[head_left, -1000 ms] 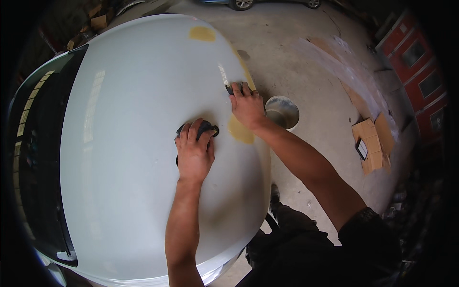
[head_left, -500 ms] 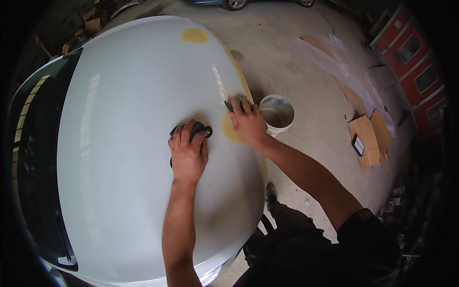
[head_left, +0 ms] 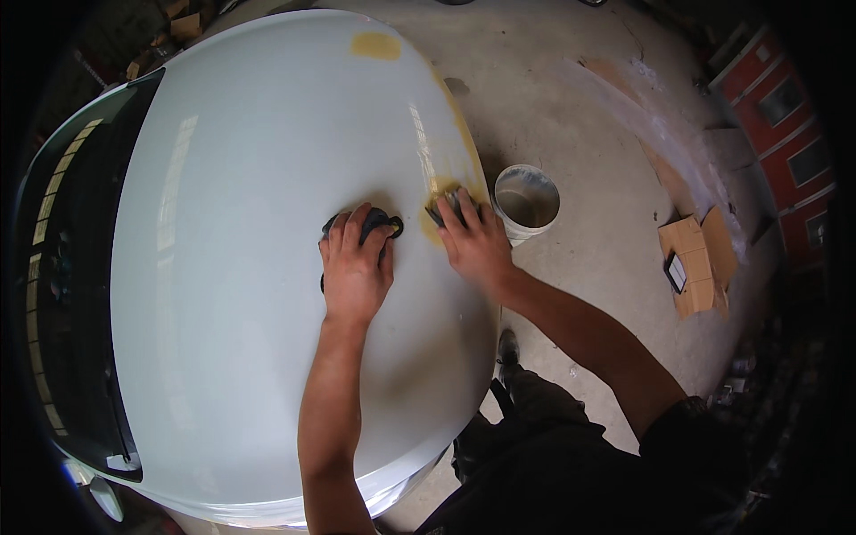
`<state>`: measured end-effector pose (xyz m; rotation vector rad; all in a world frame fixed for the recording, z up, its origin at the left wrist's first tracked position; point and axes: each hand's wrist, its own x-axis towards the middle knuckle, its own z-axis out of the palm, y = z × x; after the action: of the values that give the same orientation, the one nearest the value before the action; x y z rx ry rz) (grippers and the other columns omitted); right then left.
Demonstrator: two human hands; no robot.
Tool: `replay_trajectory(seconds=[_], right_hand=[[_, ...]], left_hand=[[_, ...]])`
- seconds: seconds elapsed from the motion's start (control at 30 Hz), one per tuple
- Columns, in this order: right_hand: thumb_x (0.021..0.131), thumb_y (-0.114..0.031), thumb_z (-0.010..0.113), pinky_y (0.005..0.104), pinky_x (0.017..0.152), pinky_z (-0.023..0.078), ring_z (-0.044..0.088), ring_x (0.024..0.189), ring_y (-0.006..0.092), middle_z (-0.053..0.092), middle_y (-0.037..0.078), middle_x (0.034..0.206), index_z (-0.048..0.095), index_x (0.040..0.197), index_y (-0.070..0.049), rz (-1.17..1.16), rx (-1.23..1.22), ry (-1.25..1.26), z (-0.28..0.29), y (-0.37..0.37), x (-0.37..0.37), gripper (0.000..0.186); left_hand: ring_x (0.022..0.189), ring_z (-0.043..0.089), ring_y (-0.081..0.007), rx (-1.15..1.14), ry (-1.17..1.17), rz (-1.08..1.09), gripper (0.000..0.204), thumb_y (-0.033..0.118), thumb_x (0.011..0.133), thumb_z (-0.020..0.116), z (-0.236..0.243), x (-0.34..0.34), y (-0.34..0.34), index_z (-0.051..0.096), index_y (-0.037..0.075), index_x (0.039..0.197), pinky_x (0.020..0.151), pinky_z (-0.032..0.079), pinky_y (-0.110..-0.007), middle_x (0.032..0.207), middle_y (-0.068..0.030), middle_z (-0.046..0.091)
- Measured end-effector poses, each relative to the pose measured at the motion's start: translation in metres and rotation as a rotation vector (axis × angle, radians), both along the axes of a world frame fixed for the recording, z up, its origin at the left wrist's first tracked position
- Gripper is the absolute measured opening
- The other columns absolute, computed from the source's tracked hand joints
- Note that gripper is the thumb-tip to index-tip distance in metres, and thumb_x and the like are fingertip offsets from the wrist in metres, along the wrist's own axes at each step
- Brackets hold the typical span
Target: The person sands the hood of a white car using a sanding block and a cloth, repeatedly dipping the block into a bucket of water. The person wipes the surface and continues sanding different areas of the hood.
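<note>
A car's pale, silvery-white hood point(head_left: 241, 294) lies under both hands. My left hand point(head_left: 357, 267) rests on it with bent fingers wrapped over a dark, rounded bundle point(head_left: 373, 220). That bundle has a round, yellowish end at its right; its exact kind is unclear. To the right, near the hood's front edge, my right hand point(head_left: 475, 241) presses a flat, dark sanding pad point(head_left: 436, 215) against the surface. It sits over a yellowish patch point(head_left: 432, 234), which shows around the fingers and is partly hidden by them. The metal beside the patch looks wet and shiny.
A white bucket point(head_left: 526, 201) stands on the concrete floor just past the hood's edge. Another yellow patch point(head_left: 375, 45) marks the hood's far end. Farther right lie an opened cardboard box point(head_left: 685, 259) and plastic sheeting point(head_left: 637, 138), before a red door point(head_left: 776, 116).
My right hand has slid toward me with the dark pad, from the patch's far edge onto the patch. My left hand stays on the dark bundle. The whole view has shifted slightly.
</note>
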<state>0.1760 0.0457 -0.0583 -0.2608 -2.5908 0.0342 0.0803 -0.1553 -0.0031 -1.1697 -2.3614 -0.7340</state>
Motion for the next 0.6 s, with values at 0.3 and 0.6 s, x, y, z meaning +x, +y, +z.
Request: replay_trajectory(seconds=[0.3,0.6], right_hand=[[0.098,-0.030,0.061,0.0543,0.088,0.054,0.065,0.098,0.0457,0.058,0.022,0.137,0.056,0.138,-0.011,-0.114,-0.003,-0.008,0.003,0.031,-0.062,0.045],[0.091,-0.023,0.070,0.0530,0.089,0.052,0.061,0.104,0.0472,0.055,0.031,0.139,0.059,0.141,-0.008,0.164,0.029,0.091,-0.004,0.008,0.026,0.053]], left_hand=[[0.124,0.054,-0.0326,0.008,-0.015,0.017,0.023,0.008,0.081,0.078,0.000,0.001,0.001,0.073,0.015,0.103,0.101,0.044,-0.045,0.138,-0.0068,0.059],[0.125,0.054,-0.0328,0.017,-0.020,0.014,0.025,0.009,0.081,0.078,-0.003,-0.001,0.000,0.073,0.015,0.105,0.101,0.044,-0.045,0.137,-0.0068,0.059]])
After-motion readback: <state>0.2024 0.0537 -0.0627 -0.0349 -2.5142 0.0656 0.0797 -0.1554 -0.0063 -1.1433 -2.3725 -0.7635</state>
